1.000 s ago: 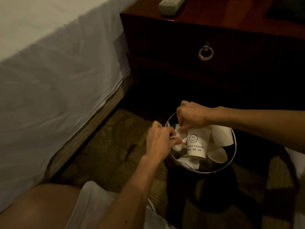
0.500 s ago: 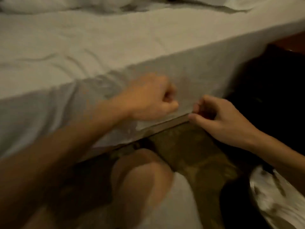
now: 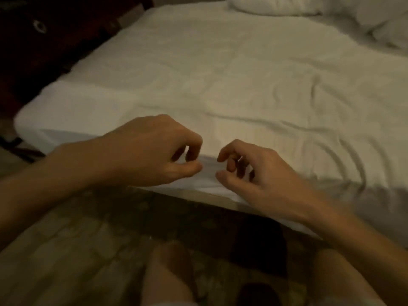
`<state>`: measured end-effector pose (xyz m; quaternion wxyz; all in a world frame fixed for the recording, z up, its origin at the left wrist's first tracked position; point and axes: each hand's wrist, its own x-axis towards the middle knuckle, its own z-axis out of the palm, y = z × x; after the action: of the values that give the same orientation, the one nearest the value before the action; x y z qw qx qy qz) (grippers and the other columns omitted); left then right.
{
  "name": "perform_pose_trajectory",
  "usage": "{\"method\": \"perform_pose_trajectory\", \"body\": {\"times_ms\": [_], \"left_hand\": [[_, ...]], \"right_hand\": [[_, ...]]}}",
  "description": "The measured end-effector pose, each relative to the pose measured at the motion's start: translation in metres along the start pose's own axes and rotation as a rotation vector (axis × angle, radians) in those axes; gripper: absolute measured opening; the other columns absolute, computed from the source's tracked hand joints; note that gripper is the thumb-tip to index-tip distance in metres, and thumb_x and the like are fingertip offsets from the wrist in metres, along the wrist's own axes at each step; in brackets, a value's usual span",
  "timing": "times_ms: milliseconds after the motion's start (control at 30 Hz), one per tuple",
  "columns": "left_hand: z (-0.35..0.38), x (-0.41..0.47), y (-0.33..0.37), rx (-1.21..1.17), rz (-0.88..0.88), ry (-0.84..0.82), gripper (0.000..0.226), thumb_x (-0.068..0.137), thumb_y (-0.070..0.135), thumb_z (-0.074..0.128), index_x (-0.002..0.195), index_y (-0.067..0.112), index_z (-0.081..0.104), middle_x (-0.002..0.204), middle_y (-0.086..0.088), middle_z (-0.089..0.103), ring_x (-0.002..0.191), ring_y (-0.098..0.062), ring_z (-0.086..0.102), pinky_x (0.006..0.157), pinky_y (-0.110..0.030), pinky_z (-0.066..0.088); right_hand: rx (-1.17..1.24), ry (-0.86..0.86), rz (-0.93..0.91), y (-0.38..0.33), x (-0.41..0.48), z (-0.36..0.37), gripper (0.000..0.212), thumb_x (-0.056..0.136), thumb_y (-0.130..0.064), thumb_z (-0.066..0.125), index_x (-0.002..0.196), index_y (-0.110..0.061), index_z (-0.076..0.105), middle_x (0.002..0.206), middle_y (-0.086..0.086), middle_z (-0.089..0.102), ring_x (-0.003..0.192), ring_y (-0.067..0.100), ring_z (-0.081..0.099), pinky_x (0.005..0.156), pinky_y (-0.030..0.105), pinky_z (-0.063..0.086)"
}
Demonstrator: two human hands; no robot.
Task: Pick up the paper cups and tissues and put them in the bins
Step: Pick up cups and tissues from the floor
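Both the left hand [image 3: 152,151] and right hand [image 3: 254,173] hover empty and loosely curled over the edge of the bed [image 3: 242,85], with no paper cup or tissue in this blurry view, though each would likely be light, crushable, best pinched gently at rim or bunched middle.

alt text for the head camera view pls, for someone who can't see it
Two empty hands, left hand and right hand, hover with fingers loosely curled at the edge of a bed with a wrinkled white sheet. Pillows lie at its far end; patterned carpet below.
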<state>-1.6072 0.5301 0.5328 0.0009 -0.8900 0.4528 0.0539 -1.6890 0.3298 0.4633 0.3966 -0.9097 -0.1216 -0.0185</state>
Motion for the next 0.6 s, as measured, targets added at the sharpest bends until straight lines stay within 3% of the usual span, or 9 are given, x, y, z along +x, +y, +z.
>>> {"method": "perform_pose_trajectory", "body": {"times_ms": [133, 267, 467, 567, 600], "left_hand": [[-0.103, -0.07, -0.043, -0.101, -0.138, 0.0, 0.027, 0.078, 0.072, 0.039, 0.072, 0.046, 0.045, 0.063, 0.018, 0.047, 0.061, -0.003, 0.048, 0.055, -0.014, 0.03], [-0.212, -0.149, -0.075, -0.231, -0.304, 0.066, 0.019, 0.081, 0.059, 0.044, 0.071, 0.042, 0.041, 0.07, 0.016, 0.046, 0.066, -0.002, 0.045, 0.059, -0.015, 0.029], [-0.372, -0.293, -0.103, -0.3, -0.607, 0.317, 0.03, 0.086, 0.032, 0.067, 0.069, 0.038, 0.044, 0.062, 0.013, 0.048, 0.059, -0.006, 0.047, 0.057, -0.025, 0.036], [-0.402, -0.368, -0.101, -0.197, -0.709, 0.361, 0.009, 0.086, 0.032, 0.064, 0.08, 0.026, 0.062, 0.078, 0.006, 0.058, 0.077, -0.016, 0.055, 0.066, -0.039, 0.049], [-0.403, -0.391, -0.101, -0.188, -0.743, 0.362, 0.011, 0.088, 0.032, 0.061, 0.084, 0.022, 0.065, 0.084, 0.004, 0.06, 0.084, -0.018, 0.056, 0.071, -0.041, 0.05]], "right_hand": [[-0.072, -0.139, -0.051, -0.114, 0.053, -0.038, 0.021, 0.092, -0.054, 0.052, 0.108, -0.043, 0.044, 0.093, -0.021, 0.051, 0.081, 0.0, 0.054, 0.063, 0.016, 0.043], [-0.09, -0.254, -0.134, -0.254, 0.105, -0.072, 0.033, 0.091, -0.052, 0.055, 0.118, -0.036, 0.048, 0.102, -0.016, 0.055, 0.084, 0.005, 0.057, 0.064, 0.016, 0.046], [-0.097, -0.353, -0.319, -0.469, 0.167, -0.103, 0.032, 0.089, -0.059, 0.047, 0.114, -0.039, 0.047, 0.096, -0.023, 0.052, 0.083, 0.001, 0.054, 0.065, 0.014, 0.043], [-0.055, -0.422, -0.415, -0.544, 0.173, -0.086, 0.032, 0.088, -0.066, 0.04, 0.113, -0.047, 0.045, 0.091, -0.03, 0.049, 0.09, -0.005, 0.054, 0.068, 0.012, 0.047], [-0.029, -0.449, -0.453, -0.561, 0.175, -0.076, 0.033, 0.09, -0.065, 0.041, 0.115, -0.045, 0.047, 0.093, -0.03, 0.049, 0.094, -0.007, 0.052, 0.072, 0.009, 0.045]]}}
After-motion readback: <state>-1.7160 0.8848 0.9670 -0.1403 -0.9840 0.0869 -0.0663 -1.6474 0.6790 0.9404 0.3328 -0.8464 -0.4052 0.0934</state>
